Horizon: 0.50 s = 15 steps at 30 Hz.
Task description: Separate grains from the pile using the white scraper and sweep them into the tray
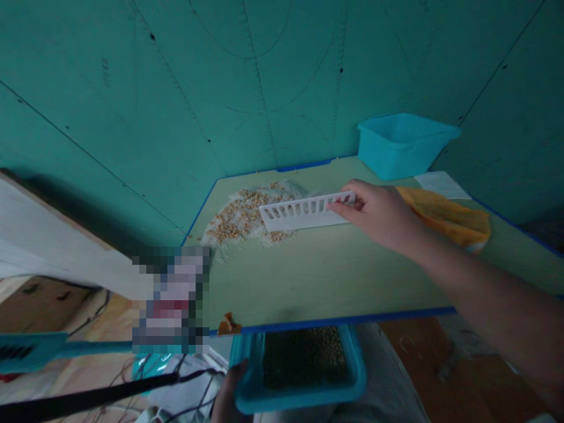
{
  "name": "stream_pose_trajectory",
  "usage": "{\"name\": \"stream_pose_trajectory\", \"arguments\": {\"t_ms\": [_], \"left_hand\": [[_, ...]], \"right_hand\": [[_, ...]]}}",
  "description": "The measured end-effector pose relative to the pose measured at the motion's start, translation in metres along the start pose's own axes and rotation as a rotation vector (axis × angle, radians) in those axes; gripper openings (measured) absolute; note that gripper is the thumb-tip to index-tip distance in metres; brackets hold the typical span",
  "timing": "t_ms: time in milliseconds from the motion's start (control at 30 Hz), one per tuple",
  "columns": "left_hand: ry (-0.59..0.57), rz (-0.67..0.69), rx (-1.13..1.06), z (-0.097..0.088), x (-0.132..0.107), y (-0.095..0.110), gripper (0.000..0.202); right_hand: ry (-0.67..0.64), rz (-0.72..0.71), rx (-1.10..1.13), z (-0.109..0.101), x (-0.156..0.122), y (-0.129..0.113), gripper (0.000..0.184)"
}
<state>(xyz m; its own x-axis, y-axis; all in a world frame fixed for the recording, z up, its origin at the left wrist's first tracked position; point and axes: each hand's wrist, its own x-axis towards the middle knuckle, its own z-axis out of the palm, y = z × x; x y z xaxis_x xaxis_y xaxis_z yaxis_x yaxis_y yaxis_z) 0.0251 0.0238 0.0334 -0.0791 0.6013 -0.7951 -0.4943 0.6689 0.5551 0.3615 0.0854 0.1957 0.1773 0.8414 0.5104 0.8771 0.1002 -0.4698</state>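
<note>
My right hand (379,214) is closed on one end of a white slotted plastic panel (302,211), which stands on its long edge on the pale green table (326,276). The panel's far end rests against a pile of yellow beans mixed with white grains (247,217) at the table's back left. Below the near table edge, my left hand (227,393) grips the left rim of a teal basket (302,367) with a mesh bottom and beans inside; only part of this hand shows.
A teal plastic tub (403,144) stands at the back right corner, with an orange cloth (449,217) and a white sheet (440,183) in front of it. Teal walls enclose the table. A small orange scrap (229,324) lies at the near edge. Cables (132,388) hang lower left.
</note>
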Motion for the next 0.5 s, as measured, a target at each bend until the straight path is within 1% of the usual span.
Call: {"name": "stream_pose_trajectory", "arguments": {"t_ms": [67,100,233,300,400,433,500], "left_hand": [[0.11,-0.002,0.058,0.003,-0.001,0.004,0.052],[0.147,0.001,0.076,0.004,0.0,0.009,0.053],[0.199,0.031,0.097,0.002,0.007,0.027,0.057],[0.206,0.044,0.102,0.0,0.01,0.032,0.066],[0.187,0.037,0.116,-0.001,0.012,0.029,0.077],[0.171,0.031,0.117,-0.002,0.013,0.027,0.076],[0.128,0.024,0.105,-0.003,0.015,0.019,0.069]], "right_hand": [[-0.029,-0.011,0.045,0.001,-0.001,-0.002,0.023],[-0.039,-0.014,0.071,0.002,-0.001,-0.003,0.023],[-0.038,0.003,0.106,0.002,-0.002,-0.004,0.024],[-0.012,0.012,0.076,0.003,-0.001,-0.002,0.024],[0.011,0.013,0.039,0.004,0.0,0.001,0.025],[0.004,0.014,0.037,0.004,0.0,0.001,0.025],[-0.024,0.018,0.054,0.005,0.0,0.001,0.026]]}}
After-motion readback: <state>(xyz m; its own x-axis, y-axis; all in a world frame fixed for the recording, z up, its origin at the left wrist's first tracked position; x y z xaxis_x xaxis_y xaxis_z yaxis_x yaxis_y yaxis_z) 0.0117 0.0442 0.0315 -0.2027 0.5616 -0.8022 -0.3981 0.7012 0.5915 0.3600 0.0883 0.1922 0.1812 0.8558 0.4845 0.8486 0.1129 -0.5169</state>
